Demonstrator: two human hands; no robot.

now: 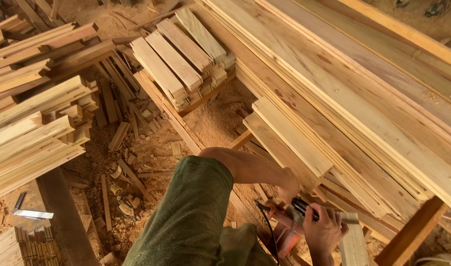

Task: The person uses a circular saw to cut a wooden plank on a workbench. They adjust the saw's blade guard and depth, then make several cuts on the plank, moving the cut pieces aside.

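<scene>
Both hands grip an orange power tool (287, 224), right hand (325, 230) wrapped around its dark body, left hand (287, 186) closed just above against the plank stack (304, 148), so we judge we are readying it; next needs steady aim.

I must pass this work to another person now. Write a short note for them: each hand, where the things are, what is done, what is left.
Left hand: low at the lower end of the long plank stack, beside the tool.
Right hand: gripping a dark-handled power tool; its black cord runs down toward the body.
Around: short board bundle ahead, more boards left, steel square on the sawdust floor.
Done: no finished cut or hole is visible.
Left: cannot tell; the tool's tip is hidden.
</scene>
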